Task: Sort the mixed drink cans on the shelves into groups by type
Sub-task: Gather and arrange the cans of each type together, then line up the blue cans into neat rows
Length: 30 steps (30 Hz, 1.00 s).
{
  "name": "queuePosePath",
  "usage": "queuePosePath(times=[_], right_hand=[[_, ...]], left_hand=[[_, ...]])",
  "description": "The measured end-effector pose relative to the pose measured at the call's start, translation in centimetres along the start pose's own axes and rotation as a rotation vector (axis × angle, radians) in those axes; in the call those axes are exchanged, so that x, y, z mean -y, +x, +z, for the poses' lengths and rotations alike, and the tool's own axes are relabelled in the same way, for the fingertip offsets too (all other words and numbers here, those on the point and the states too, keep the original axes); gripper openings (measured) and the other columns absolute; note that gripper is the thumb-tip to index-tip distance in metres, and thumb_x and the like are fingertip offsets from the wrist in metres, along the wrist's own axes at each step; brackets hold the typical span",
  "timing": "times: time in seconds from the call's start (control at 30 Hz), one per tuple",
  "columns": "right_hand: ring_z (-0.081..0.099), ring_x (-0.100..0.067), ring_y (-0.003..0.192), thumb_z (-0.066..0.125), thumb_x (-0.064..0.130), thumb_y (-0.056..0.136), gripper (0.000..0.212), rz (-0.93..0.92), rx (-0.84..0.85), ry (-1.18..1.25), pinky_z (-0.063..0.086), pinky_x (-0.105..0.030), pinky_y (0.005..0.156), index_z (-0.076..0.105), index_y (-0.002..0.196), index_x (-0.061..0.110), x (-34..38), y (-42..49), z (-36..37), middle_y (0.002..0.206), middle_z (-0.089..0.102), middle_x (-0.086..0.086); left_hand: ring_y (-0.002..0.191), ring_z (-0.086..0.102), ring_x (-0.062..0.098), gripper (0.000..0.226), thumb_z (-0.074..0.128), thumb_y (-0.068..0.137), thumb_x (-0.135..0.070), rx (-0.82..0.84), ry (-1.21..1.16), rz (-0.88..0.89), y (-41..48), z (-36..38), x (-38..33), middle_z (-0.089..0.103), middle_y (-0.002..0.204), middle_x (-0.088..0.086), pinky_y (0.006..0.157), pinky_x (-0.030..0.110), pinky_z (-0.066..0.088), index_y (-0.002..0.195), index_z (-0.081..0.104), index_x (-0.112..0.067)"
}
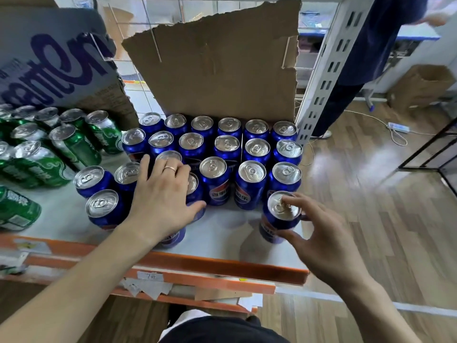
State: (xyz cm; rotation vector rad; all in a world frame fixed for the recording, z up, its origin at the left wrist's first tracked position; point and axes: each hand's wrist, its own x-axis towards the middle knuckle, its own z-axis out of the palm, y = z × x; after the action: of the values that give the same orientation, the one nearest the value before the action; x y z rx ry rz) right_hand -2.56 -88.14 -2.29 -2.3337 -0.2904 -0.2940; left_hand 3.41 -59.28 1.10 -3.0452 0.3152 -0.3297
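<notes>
While the right hand (319, 233) pinches one blue can (280, 216) at lower right of the shelf (222, 233), thumb low on the wall and fingertips at the rim, the left hand (163, 194) lies flat and spread on the blue cans (217, 154) at centre, gripping nothing. Green cans (61, 147) stand grouped at left. Judgement: sealed cans, likely full and heavy, rigid but smooth, so slippery; best held round the wall at mid-height. Held can upright, long axis vertical, tab end facing up. Torn cardboard (217, 65) stands behind the group.
</notes>
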Motion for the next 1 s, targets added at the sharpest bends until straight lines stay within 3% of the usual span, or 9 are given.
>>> queuePosePath(times=[0.1, 0.23, 0.4, 0.53, 0.67, 0.83, 0.93, 1.0], right_hand=[[0.062, -0.009, 0.108, 0.090, 0.012, 0.066, 0.062, 0.028, 0.003, 0.015, 0.055, -0.039, 0.090, 0.063, 0.121, 0.026, -0.8, 0.4, -0.4, 0.125, 0.063, 0.014], [0.062, -0.010, 0.105, 0.089, 0.012, 0.067, 0.062, 0.021, 0.009, 0.024, 0.055, -0.039, 0.088, 0.062, 0.120, 0.027, -1.2, 0.2, -0.3, 0.123, 0.059, 0.020], [0.063, -0.012, 0.103, 0.089, 0.012, 0.069, 0.061, 0.015, 0.010, 0.070, 0.056, -0.040, 0.085, 0.061, 0.121, 0.028, -1.8, 0.1, -0.3, 0.121, 0.063, 0.017], [0.060, -0.002, 0.103, 0.088, 0.016, 0.070, 0.058, 0.012, 0.002, 0.067, 0.055, -0.031, 0.087, 0.062, 0.120, 0.030, -1.6, 0.2, -0.5, 0.117, 0.059, 0.026], [0.052, 0.006, 0.107, 0.087, 0.015, 0.071, 0.058, 0.021, -0.010, 0.039, 0.050, -0.020, 0.089, 0.061, 0.121, 0.025, -1.5, -0.1, -0.3, 0.120, 0.054, 0.027], [0.056, -0.003, 0.117, 0.086, 0.012, 0.073, 0.059, 0.037, -0.006, 0.056, 0.053, -0.030, 0.095, 0.059, 0.124, 0.026, -1.7, -0.4, 0.1, 0.131, 0.059, 0.016], [0.059, -0.011, 0.120, 0.086, 0.010, 0.072, 0.060, 0.033, -0.012, 0.060, 0.055, -0.039, 0.095, 0.058, 0.123, 0.027, -1.9, -0.5, 0.3, 0.133, 0.061, 0.010], [0.059, -0.012, 0.119, 0.086, 0.011, 0.072, 0.061, 0.041, -0.006, 0.063, 0.055, -0.040, 0.094, 0.057, 0.123, 0.029, -2.0, -0.5, 0.3, 0.133, 0.060, 0.011]], left_hand=[[0.106, 0.060, 0.037, 0.069, 0.085, 0.065, -0.050, -0.018, 0.009, 0.035, -0.4, 0.2, 0.3, 0.067, 0.111, 0.013, 0.105, 0.048, 0.031, 0.116, 0.067, -0.007], [0.089, 0.062, 0.036, 0.075, 0.095, 0.051, -0.038, -0.077, -0.067, 0.077, -1.8, -0.7, -0.5, 0.069, 0.103, 0.012, 0.090, 0.042, 0.034, 0.112, 0.071, -0.003], [0.093, 0.062, 0.029, 0.076, 0.094, 0.053, -0.038, -0.061, -0.247, 0.140, -3.5, -2.3, -3.4, 0.068, 0.109, 0.004, 0.068, 0.039, 0.058, 0.117, 0.069, -0.006], [0.106, 0.057, 0.027, 0.073, 0.083, 0.068, -0.040, -0.019, -0.418, 0.271, -2.9, -0.8, -5.8, 0.063, 0.122, 0.004, 0.079, 0.045, 0.059, 0.129, 0.062, -0.006], [0.123, 0.047, 0.026, 0.063, 0.084, 0.072, -0.025, 0.003, -0.522, 0.326, -1.9, 0.6, -8.5, 0.056, 0.134, 0.007, 0.079, 0.048, 0.058, 0.128, 0.060, -0.007], [0.130, 0.044, 0.020, 0.060, 0.081, 0.076, -0.025, -0.014, -0.617, 0.312, -2.0, 0.9, -8.2, 0.050, 0.141, 0.000, 0.085, 0.047, 0.057, 0.130, 0.058, -0.014], [0.130, 0.048, 0.020, 0.064, 0.074, 0.079, -0.043, -0.069, -0.523, 0.296, -3.4, 0.2, -6.3, 0.051, 0.141, -0.001, 0.106, 0.045, 0.045, 0.134, 0.057, -0.016], [0.131, 0.048, 0.022, 0.071, 0.072, 0.077, -0.051, -0.132, -0.405, 0.187, -4.6, -0.6, -4.2, 0.052, 0.140, 0.001, 0.115, 0.048, 0.033, 0.134, 0.057, -0.014]])
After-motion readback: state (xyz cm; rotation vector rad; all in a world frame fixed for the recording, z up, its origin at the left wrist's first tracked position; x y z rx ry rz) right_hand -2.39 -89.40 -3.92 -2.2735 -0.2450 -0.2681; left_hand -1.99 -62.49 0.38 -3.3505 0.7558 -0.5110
